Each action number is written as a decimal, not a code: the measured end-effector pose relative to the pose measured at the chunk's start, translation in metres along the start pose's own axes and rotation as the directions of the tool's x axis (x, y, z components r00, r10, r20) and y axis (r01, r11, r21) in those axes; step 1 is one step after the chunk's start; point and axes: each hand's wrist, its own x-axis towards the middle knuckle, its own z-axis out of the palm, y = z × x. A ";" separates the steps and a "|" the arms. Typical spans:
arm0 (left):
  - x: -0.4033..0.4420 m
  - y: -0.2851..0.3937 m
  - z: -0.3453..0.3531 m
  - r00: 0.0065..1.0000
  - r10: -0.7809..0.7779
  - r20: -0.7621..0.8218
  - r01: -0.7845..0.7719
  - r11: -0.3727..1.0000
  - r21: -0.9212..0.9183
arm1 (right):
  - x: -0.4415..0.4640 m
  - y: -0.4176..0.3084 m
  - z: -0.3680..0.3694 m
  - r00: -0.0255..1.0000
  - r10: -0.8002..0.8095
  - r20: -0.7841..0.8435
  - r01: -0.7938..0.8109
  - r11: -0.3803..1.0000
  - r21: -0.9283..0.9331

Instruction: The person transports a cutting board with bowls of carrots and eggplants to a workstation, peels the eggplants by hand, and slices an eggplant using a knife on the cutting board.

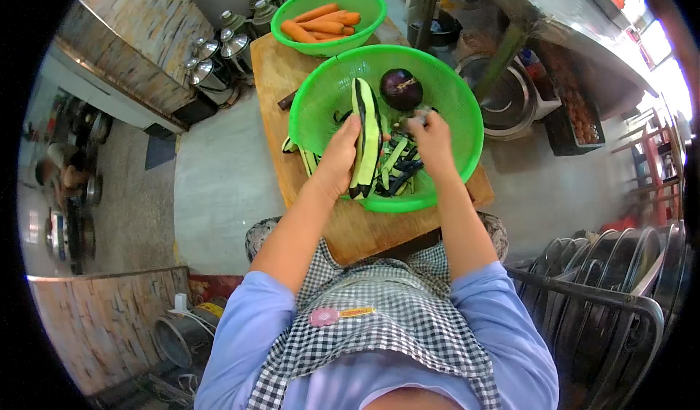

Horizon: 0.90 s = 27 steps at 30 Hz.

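Observation:
My left hand [339,155] is closed around a long eggplant [367,140], striped with dark skin and bare pale-green flesh, tilted over a large green plastic colander [299,111]. Just to its right, my right hand [435,144] grips a small peeler [419,117], blurred and partly hidden by the fingers. Dark and pale strips of peel [399,168] lie in the colander below the hands. A round dark eggplant [401,89] rests against its far side. More striped eggplant [310,162] shows on the board, partly covered by the colander's left edge.
A wooden board [364,231] in front of my knees bears both colanders. The smaller green colander [375,20] at the far end holds several carrots [321,25]. Metal flasks [233,45] stand at left, a steel table [561,16] at right, and a rack of round lids [605,264] lower right.

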 end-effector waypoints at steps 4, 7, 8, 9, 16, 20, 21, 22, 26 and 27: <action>-0.007 0.002 0.004 0.996 -0.083 -0.038 0.071 0.969 -0.237 | -0.038 -0.022 0.005 0.996 -0.058 -0.065 0.068 0.983 0.169; 0.006 -0.008 -0.003 0.989 -0.106 -0.107 0.080 0.971 -0.227 | -0.074 -0.023 0.023 0.977 -0.207 0.047 0.197 0.965 0.174; 0.005 -0.009 0.000 0.981 -0.152 -0.117 0.122 0.966 -0.227 | -0.084 -0.021 0.030 0.946 -0.321 0.051 0.313 0.941 0.128; 0.003 -0.008 0.005 0.981 -0.150 -0.125 0.116 0.963 -0.242 | -0.090 -0.020 0.034 0.901 -0.429 0.060 0.424 0.902 0.083; -0.016 -0.013 0.029 0.962 -0.157 -0.221 0.131 0.983 -0.129 | -0.099 -0.036 0.034 0.901 -0.429 0.064 0.432 0.899 -0.065; -0.033 -0.001 0.048 0.949 -0.151 -0.276 0.151 0.988 -0.020 | -0.082 -0.038 0.036 0.956 -0.291 0.036 0.292 0.956 -0.014; -0.031 -0.002 0.043 0.955 -0.146 -0.260 0.156 0.988 0.016 | -0.079 -0.039 0.037 0.977 -0.207 0.052 0.204 0.978 0.045; -0.030 -0.003 0.042 0.957 -0.146 -0.253 0.154 0.988 0.012 | -0.072 -0.036 0.038 0.982 -0.186 0.038 0.182 0.979 0.094; -0.024 -0.008 0.030 0.978 -0.111 -0.178 0.107 0.994 -0.033 | -0.030 -0.010 0.047 0.995 -0.104 -0.002 0.102 0.967 0.234; -0.024 -0.009 0.028 0.985 -0.094 -0.145 0.088 0.995 -0.052 | -0.020 -0.008 0.048 0.996 -0.084 -0.012 0.085 0.963 0.254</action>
